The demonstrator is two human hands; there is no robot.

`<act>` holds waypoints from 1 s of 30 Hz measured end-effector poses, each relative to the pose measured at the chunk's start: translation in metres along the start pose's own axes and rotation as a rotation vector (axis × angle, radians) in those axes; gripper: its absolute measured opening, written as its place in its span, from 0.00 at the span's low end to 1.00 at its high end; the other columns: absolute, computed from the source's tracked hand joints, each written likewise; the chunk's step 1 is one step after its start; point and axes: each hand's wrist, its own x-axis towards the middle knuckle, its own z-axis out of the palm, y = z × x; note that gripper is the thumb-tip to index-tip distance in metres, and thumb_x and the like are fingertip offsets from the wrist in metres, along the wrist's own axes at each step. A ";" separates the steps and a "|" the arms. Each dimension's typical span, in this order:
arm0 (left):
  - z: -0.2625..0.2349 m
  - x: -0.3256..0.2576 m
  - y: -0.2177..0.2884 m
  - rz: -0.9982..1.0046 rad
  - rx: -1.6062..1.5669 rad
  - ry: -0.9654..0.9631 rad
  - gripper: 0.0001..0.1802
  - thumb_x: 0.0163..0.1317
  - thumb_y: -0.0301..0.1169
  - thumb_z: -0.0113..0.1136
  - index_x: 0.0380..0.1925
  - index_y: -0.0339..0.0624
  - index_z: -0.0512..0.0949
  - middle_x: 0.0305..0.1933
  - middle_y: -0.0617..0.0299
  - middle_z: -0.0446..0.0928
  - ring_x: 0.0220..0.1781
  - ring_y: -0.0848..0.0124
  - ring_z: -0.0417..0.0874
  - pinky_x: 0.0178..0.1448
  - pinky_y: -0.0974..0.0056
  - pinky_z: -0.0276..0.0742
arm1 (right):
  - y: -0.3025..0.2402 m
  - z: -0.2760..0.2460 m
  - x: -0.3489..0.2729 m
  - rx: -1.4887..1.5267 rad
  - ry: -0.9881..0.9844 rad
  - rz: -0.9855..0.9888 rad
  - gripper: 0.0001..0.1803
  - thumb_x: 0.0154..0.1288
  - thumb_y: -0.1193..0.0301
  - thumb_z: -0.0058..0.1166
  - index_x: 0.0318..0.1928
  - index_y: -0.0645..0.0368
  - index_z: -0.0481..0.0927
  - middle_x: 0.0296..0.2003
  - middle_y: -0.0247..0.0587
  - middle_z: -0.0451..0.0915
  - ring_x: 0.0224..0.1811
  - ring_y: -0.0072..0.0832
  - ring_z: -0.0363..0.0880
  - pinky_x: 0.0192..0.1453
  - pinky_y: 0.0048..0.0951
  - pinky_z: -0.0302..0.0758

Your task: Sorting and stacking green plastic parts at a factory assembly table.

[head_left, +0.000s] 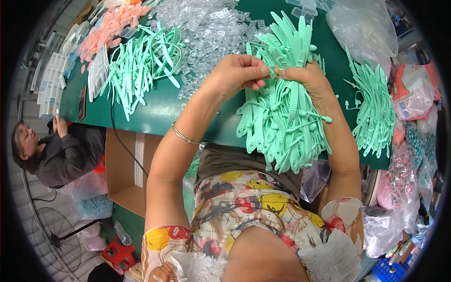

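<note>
A thick bundle of mint-green toothed plastic straps (282,113) hangs over the table's near edge above my lap. My right hand (310,80) is closed on the bundle near its top, the thumb pointing left across the straps. To its left, my left hand (242,73) is closed in a pinch at the bundle's side, close to the right thumb. What lies between the left fingertips is too small to make out. More mint-green straps lie in a loose pile (141,66) on the left and in a flatter pile (373,108) on the right.
Clear plastic pieces (206,37) are heaped on the green table (155,110), with orange pieces (112,30) beyond at left. A clear bag (361,28) lies far right. A cardboard box (124,164) stands below at left. Another person (66,150) sits at the left.
</note>
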 end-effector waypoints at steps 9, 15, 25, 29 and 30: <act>0.005 -0.003 -0.004 0.041 0.007 0.079 0.09 0.59 0.29 0.61 0.34 0.33 0.76 0.31 0.59 0.78 0.26 0.78 0.77 0.32 0.76 0.74 | 0.001 -0.004 -0.003 0.024 -0.035 -0.016 0.25 0.44 0.76 0.59 0.47 0.65 0.74 0.38 0.39 0.79 0.41 0.26 0.78 0.49 0.26 0.73; 0.010 -0.001 -0.005 0.012 -0.014 0.106 0.10 0.58 0.30 0.62 0.34 0.34 0.76 0.31 0.60 0.78 0.26 0.79 0.76 0.32 0.76 0.73 | 0.002 -0.001 -0.004 0.009 -0.025 -0.022 0.24 0.45 0.76 0.60 0.47 0.65 0.74 0.39 0.39 0.79 0.41 0.25 0.78 0.50 0.26 0.72; 0.003 -0.001 -0.010 -0.010 -0.096 0.055 0.10 0.61 0.31 0.57 0.36 0.34 0.76 0.31 0.60 0.78 0.25 0.78 0.77 0.32 0.75 0.74 | 0.005 -0.001 -0.003 -0.009 -0.011 -0.064 0.22 0.46 0.79 0.60 0.46 0.66 0.75 0.38 0.40 0.79 0.40 0.25 0.78 0.48 0.26 0.74; 0.002 -0.002 -0.010 -0.043 -0.126 0.056 0.08 0.62 0.29 0.55 0.35 0.34 0.76 0.28 0.61 0.78 0.24 0.78 0.76 0.29 0.75 0.73 | 0.005 0.000 -0.004 -0.047 -0.010 -0.075 0.21 0.46 0.79 0.60 0.45 0.66 0.76 0.37 0.40 0.80 0.39 0.25 0.79 0.47 0.26 0.74; 0.002 -0.002 -0.010 -0.044 -0.126 0.056 0.08 0.62 0.29 0.55 0.35 0.34 0.76 0.28 0.61 0.78 0.24 0.78 0.76 0.29 0.75 0.73 | 0.004 0.000 -0.004 -0.066 -0.016 -0.080 0.21 0.46 0.79 0.60 0.45 0.66 0.76 0.37 0.40 0.80 0.39 0.25 0.79 0.47 0.26 0.74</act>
